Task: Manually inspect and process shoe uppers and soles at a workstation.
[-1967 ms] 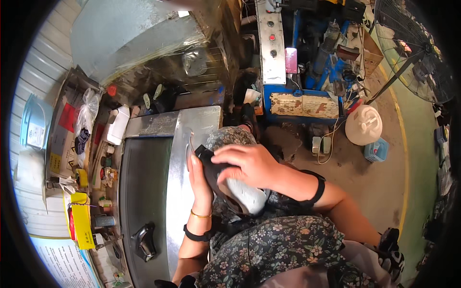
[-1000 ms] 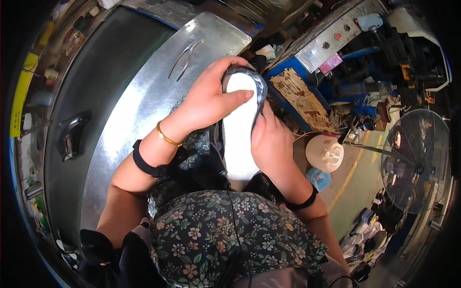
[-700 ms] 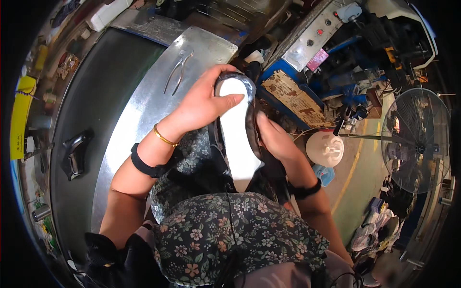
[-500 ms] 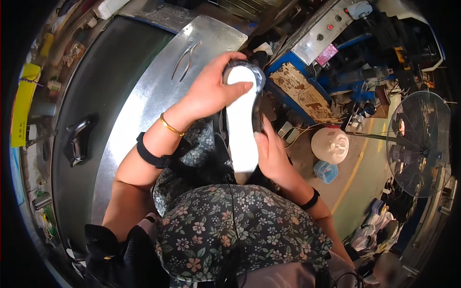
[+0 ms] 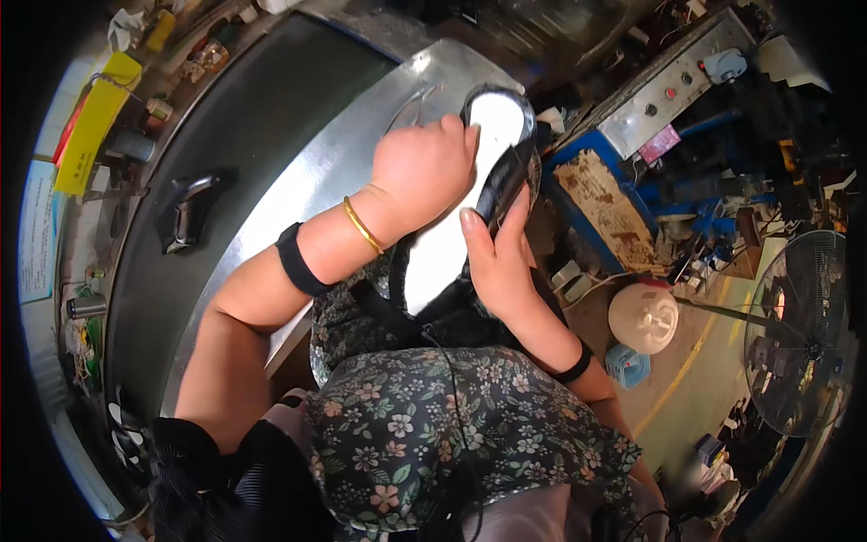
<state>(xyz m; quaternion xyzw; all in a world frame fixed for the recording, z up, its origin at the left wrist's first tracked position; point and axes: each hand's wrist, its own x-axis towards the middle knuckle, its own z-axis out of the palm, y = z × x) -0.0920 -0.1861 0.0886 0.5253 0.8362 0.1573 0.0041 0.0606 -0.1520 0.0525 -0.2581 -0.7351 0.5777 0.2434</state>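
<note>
Task piece is a black, slightly glossy shoe with a long, smooth, flat white underside, white side up, held slantwise above the lap, its rounded far end overlapping the table's edge in view. Right hand: grip closed on the shoe, thumb at the edge of the white, fingers along the dark side wall. Left hand: fingers curled into a near-fist against the white's left edge; can't tell if that grip pinches anything. Bright brushed sheet-metal table, round-cornered; a thin, curved, bare-metal hand tool lies on it, partly hidden behind the left hand. Left of that, a matte dark green-black flat surface with a glossy black shoe-like form lying on it. Wearables: smooth gold-coloured bangle and black fabric-looking band on the left forearm, dark floral cloth apron across the lap. Right side: squat cream plastic jug, translucent blue plastic tub, round wire-cage fan, and a blue-framed metal machine with a chipped, rust-blotched beige panel. Far left: creased yellow box.
</note>
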